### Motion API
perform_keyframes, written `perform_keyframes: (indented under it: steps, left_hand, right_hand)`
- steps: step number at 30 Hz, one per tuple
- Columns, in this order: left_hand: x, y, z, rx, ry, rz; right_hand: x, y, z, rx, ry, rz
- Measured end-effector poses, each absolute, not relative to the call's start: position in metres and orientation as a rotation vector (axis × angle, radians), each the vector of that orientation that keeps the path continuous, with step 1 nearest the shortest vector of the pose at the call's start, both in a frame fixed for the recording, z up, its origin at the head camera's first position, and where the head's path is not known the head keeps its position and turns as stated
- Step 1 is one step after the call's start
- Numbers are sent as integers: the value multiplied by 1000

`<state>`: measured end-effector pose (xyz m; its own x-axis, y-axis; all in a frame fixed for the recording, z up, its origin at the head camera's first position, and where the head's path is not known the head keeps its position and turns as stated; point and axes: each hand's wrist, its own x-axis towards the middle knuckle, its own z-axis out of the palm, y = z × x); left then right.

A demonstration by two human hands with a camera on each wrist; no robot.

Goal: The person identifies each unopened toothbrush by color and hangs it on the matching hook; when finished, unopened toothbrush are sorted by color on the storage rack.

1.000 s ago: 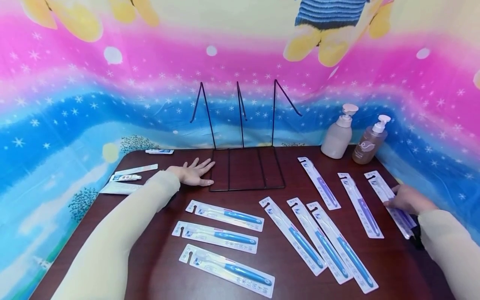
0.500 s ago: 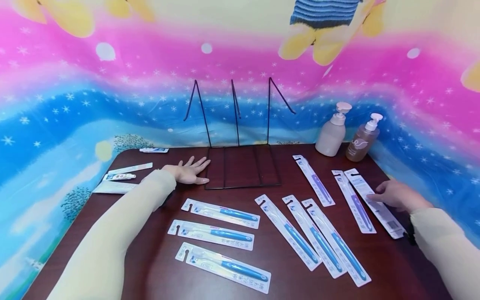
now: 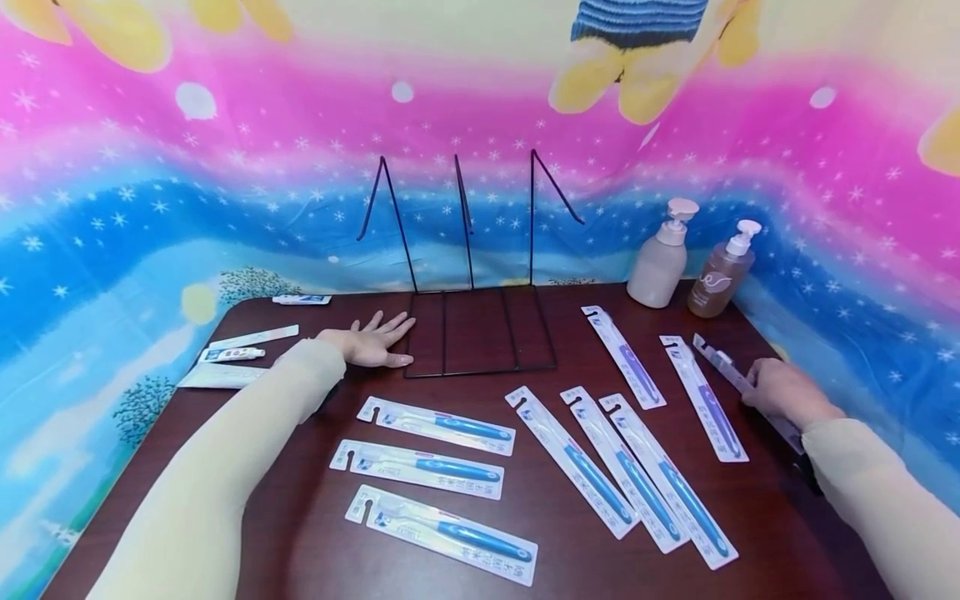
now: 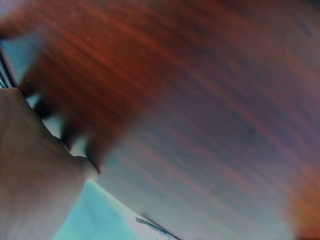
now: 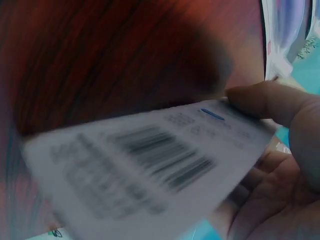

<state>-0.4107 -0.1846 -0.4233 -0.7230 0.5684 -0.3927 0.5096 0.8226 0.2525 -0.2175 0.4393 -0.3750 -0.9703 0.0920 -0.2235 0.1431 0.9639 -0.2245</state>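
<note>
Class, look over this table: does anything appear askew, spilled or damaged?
One toothbrush pack stands out: gripped by the right hand, it is tilted, while the other packs lie flat on the table. No spill or damage shows.

- Your head view is bright and evenly lit, crisp enough for the snowflakes on the pink-and-blue printed cloth backdrop (image 3: 300, 117); the wide lens stretches your long cream fabric sleeves (image 3: 195, 467) near the lower corners.
- You get a pale sheen low on the glossy red-brown wood-grain tabletop (image 3: 360, 575).
- Your left wrist view is dimmer — grey glare veils the wood, and your bare left hand (image 4: 35, 170) looks dusky.
- Your right wrist view is dim and soft — the flat white card-backed package (image 5: 125, 170) blurs, its small print unreadable, dark shadow above it.
</note>
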Motion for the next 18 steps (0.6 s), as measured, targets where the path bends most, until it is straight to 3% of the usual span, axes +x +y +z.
perform_keyframes:
  steps: [11,18]
  left_hand:
    - [-400,-181,-409,815,2569,104]
    - [-401,-180,-413,815,2577,104]
  right_hand:
    - [-223,423,-362,194,3062,-672]
    - [-223,390,-328,-20,3118,-843]
